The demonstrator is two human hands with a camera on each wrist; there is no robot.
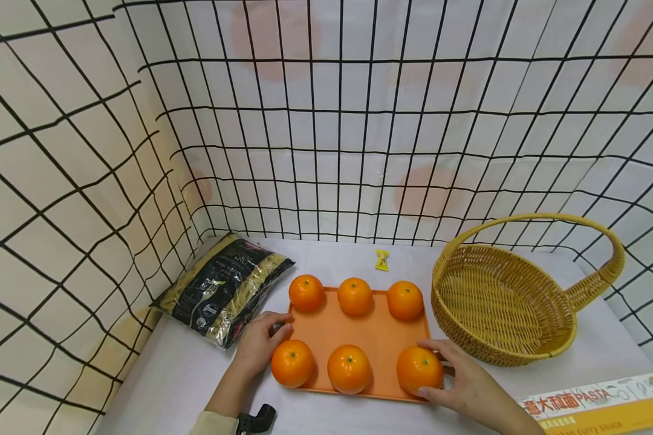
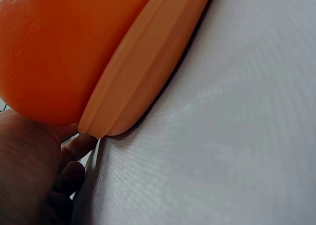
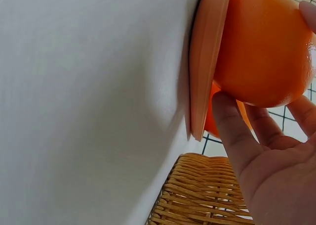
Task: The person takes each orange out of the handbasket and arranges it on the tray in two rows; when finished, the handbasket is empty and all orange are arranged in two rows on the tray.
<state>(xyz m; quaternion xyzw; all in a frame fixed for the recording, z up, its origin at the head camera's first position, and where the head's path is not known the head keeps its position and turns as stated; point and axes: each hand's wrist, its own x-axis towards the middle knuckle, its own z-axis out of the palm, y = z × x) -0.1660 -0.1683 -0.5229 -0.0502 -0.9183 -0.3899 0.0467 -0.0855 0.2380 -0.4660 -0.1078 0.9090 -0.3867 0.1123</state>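
Observation:
An orange tray [image 1: 354, 335] lies on the table with two rows of oranges on it. My right hand [image 1: 465, 380] holds the near-right orange [image 1: 419, 370] between thumb and spread fingers. In the right wrist view, the same orange [image 3: 266, 47] sits against the fingers [image 3: 234, 128], by the tray's rim [image 3: 205, 62]. At the tray's left edge is my left hand [image 1: 258, 347], its fingers loosely bent, just behind the near-left orange [image 1: 292, 363]. The left wrist view shows its fingers [image 2: 74, 178] by the tray's corner, partly hidden; whether they grip the rim is unclear.
A wicker basket [image 1: 500, 302] with a tall handle stands right of the tray. A black-and-gold packet [image 1: 223, 287] lies at left, a small yellow wrapped sweet [image 1: 381, 260] behind the tray, and a pasta box [image 1: 604, 405] at front right. Black-gridded walls [image 1: 337, 133] enclose the table.

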